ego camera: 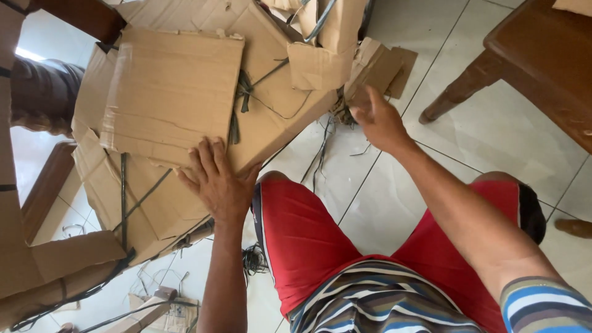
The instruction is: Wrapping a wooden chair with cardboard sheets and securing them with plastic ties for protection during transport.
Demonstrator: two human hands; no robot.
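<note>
A stack of flattened brown cardboard sheets (pixel 172 92) lies on the tiled floor in front of me, crossed by dark straps (pixel 123 197). My left hand (pixel 217 179) rests flat on the near edge of the stack, fingers spread. My right hand (pixel 379 120) reaches out over the floor toward smaller cardboard pieces (pixel 376 65) and a tangle of dark strap (pixel 339 114), fingers apart and holding nothing. My knees in red shorts (pixel 302 228) are below both hands.
A brown wooden table leg (pixel 462 89) and tabletop (pixel 549 55) stand at the right. More cardboard (pixel 55 259) lies at the lower left, with loose strap bits on the white tiles (pixel 370 197). A dark wooden piece (pixel 43 191) sits at the left.
</note>
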